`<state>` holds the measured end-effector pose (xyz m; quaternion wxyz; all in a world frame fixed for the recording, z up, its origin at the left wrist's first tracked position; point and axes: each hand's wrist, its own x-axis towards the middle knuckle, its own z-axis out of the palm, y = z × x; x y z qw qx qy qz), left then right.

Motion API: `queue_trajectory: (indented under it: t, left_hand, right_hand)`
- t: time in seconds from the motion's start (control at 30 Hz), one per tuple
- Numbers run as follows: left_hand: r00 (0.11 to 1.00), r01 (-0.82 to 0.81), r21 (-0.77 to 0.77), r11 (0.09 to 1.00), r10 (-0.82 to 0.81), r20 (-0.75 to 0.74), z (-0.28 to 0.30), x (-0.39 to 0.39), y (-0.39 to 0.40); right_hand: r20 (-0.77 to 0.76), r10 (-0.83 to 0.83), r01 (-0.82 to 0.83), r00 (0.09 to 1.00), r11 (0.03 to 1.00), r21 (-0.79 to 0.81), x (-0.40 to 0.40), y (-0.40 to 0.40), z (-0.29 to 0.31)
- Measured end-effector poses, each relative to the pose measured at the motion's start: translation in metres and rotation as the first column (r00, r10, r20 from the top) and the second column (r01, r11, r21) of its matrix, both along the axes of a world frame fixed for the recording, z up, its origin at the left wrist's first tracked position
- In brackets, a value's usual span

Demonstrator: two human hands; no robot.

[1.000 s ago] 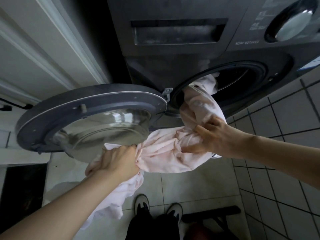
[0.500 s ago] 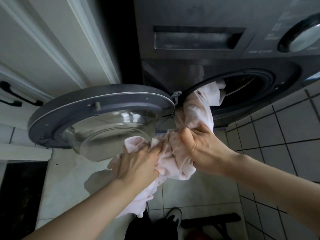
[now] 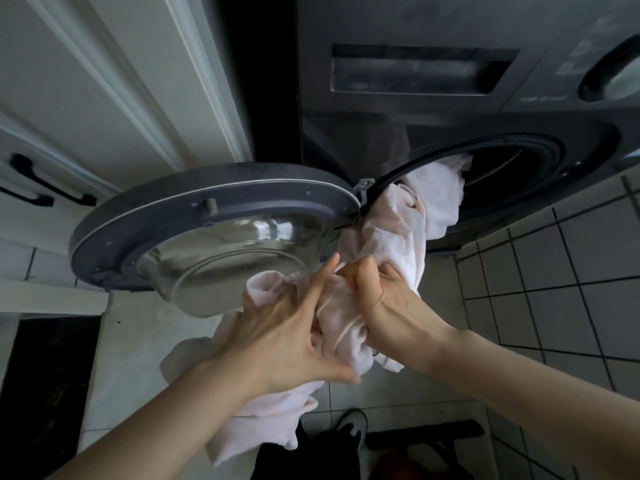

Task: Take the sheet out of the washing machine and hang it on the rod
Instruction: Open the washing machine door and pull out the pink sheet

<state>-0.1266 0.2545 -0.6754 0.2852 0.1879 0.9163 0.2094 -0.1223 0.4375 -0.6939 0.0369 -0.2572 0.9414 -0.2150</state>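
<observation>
A pale pink sheet [image 3: 401, 230] trails out of the drum opening [image 3: 519, 178] of the dark grey washing machine [image 3: 398, 133] and bunches in front of it. My right hand [image 3: 384, 306] grips the twisted sheet just below the opening. My left hand [image 3: 280, 334] holds the bunched part right beside it, thumb pinching the cloth and some fingers stretched forward. A loose end of the sheet hangs under my left forearm toward the floor. One end is still inside the drum. No rod is in view.
The round machine door [image 3: 214, 226] stands open to the left at hand height. White cabinet fronts with black handles [image 3: 31, 195] are at the left. Tiled wall [image 3: 554, 271] at the right. My shoes [image 3: 353, 424] and a dark object lie on the floor below.
My two hands have come together on the sheet, the left moving right to meet the right. More sheet is out of the drum. The camera has shifted closer and lower.
</observation>
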Motion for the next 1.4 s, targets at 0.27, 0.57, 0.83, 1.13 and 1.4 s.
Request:
queue_trajectory:
  t: [0.27,0.57,0.83,1.13,1.4]
  left_hand:
    - [0.964,-0.233,-0.028,0.972,0.228,-0.135,0.0,0.0,0.011]
    - [0.95,-0.003,-0.032,0.999,-0.008,-0.312,-0.001,-0.002,-0.021]
    - [0.918,0.004,-0.025,1.0,-0.014,-0.397,0.006,-0.003,-0.039]
    - [0.929,-0.076,-0.006,0.997,0.068,-0.365,0.004,-0.004,-0.036]
    - [0.93,-0.089,-0.001,0.996,0.083,-0.358,0.003,-0.006,-0.038]
  right_hand:
    - [0.272,0.132,-0.093,0.953,0.984,-0.152,-0.021,0.006,0.013]
    - [0.289,0.253,-0.337,0.923,0.894,0.296,-0.071,0.055,-0.032]
    - [0.326,0.295,-0.421,0.898,0.789,0.448,-0.113,0.048,-0.09]
    - [0.379,0.202,-0.396,0.903,0.734,0.552,-0.124,0.059,-0.127]
    - [0.268,0.15,-0.272,0.952,0.817,0.508,-0.117,0.072,-0.118]
